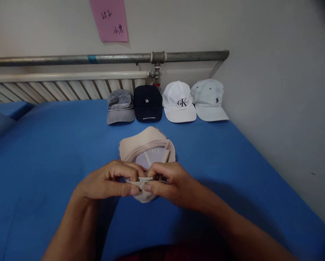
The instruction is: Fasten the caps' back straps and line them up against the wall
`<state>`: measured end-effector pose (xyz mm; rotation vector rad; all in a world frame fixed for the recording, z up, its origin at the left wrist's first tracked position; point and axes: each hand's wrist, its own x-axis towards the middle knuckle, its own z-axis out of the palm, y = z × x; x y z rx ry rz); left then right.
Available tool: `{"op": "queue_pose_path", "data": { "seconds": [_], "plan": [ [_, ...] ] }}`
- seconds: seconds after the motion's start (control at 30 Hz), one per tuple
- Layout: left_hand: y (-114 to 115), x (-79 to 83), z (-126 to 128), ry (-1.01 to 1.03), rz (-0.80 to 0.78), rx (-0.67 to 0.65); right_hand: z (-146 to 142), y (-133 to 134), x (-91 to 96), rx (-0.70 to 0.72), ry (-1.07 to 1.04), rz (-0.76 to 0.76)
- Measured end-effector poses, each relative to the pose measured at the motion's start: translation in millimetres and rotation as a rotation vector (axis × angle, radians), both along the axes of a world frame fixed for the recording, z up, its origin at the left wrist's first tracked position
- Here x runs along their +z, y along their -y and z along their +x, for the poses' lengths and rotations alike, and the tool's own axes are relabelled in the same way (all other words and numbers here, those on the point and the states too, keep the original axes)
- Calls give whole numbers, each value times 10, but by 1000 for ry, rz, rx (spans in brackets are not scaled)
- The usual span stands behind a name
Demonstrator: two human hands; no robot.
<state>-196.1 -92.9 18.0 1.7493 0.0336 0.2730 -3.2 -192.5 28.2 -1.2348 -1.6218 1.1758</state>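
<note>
A beige baseball cap lies upside down on the blue sheet, its brim pointing away from me and its inside showing. At its near edge, my left hand pinches the back strap from the left, thumb below and fingers above. From the right, my right hand pinches the same strap close beside it. A small metal buckle shows between the fingertips of both hands. The fingers partly hide the strap and the near part of the cap.
Along the far edge of the blue sheet stand a grey cap, a black cap, a white cap and a pale cap. Behind them run a radiator and a metal pipe. A wall borders the right.
</note>
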Motion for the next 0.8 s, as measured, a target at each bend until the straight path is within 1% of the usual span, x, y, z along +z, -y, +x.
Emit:
{"op": "queue_pose_path", "data": {
  "seconds": [0.07, 0.17, 0.23, 0.27, 0.37, 0.43, 0.53, 0.67, 0.8],
  "plan": [
    [-1, -7, -33, -22, -19, 32, 8, -19, -14, -1, -32, -30],
    [-1, -21, -82, -118, -48, 178, 37, -46, -51, -11, -47, -81],
    [2, -33, -87, -176, -88, 269, 56, -55, -81, -41, 10, -34],
    [5, -39, -79, -184, -129, 290, 62, -55, -95, -51, 62, 35],
    [15, -55, -42, -148, -294, 273, 65, -42, -120, -12, 225, 312],
    [17, -64, -26, -130, -349, 263, 54, -30, -122, 28, 282, 412],
    [8, -81, -23, -129, -364, 269, 29, -24, -130, 18, 307, 443],
    [-8, -98, -23, -141, -363, 272, 1, -33, -171, -7, 276, 490],
    [-10, -98, -8, -182, -336, 272, -9, -35, -202, 22, 253, 466]
  ]
}}
